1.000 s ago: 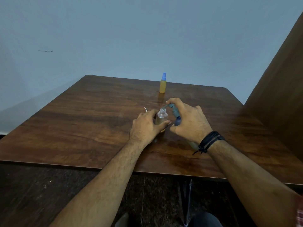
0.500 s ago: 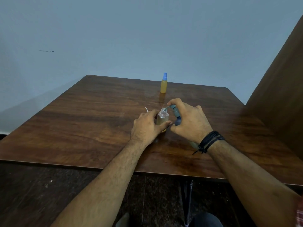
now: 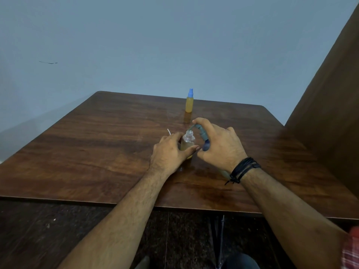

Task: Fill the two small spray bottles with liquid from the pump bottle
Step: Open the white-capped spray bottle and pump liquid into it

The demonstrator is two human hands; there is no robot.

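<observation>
The left side of the counter (image 3: 81, 144) is lying bare, giving plenty of room that way. Just left of centre, a small white tube (image 3: 168, 131) is peeking out behind the left hand (image 3: 171, 152), which is closing around the open bottle (image 3: 188, 141), likely to steady it upright while it is being filled. The pump's spout (image 3: 196, 126) is arching over the bottle's mouth, so the liquid should be dropping straight in. The right hand (image 3: 219, 146) is wrapping over the pump bottle (image 3: 206, 145), forefinger on its head. Farther back, well apart, the capped bottle (image 3: 189, 102) is standing full, near the far edge.
</observation>
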